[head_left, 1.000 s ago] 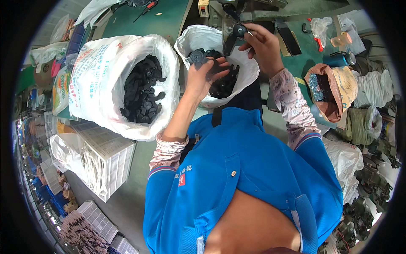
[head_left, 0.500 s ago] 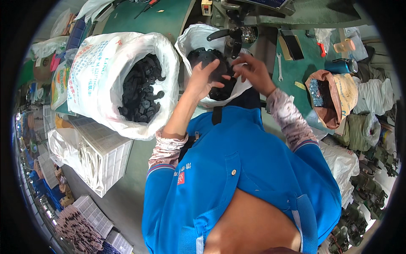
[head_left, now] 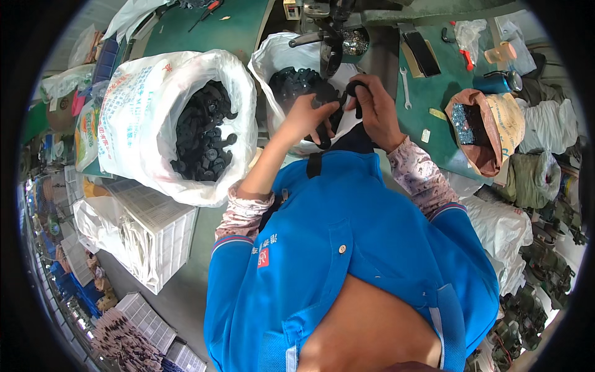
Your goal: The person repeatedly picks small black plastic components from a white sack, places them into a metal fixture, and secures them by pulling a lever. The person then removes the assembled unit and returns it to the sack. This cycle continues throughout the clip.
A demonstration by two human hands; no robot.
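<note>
A white woven bag full of loose black plastic parts stands open in front of me. Over its near side my left hand is curled, and a black part shows between its thumb and fingers. At the bag's right edge my right hand pinches a curved black plastic part with a rounded end. Just beyond my hands, the dark metal head of a machine with a lever reaches down over the bag.
A larger white bag of similar black parts stands at left, above a white plastic crate. On the green bench at right are a wrench, a dark flat case, a blue flask and a brown bag of small shiny pieces.
My right hand has closed on a curved black part and lifted it into view. My left hand has turned, its fingers pointing lower. The whole view has shifted slightly.
</note>
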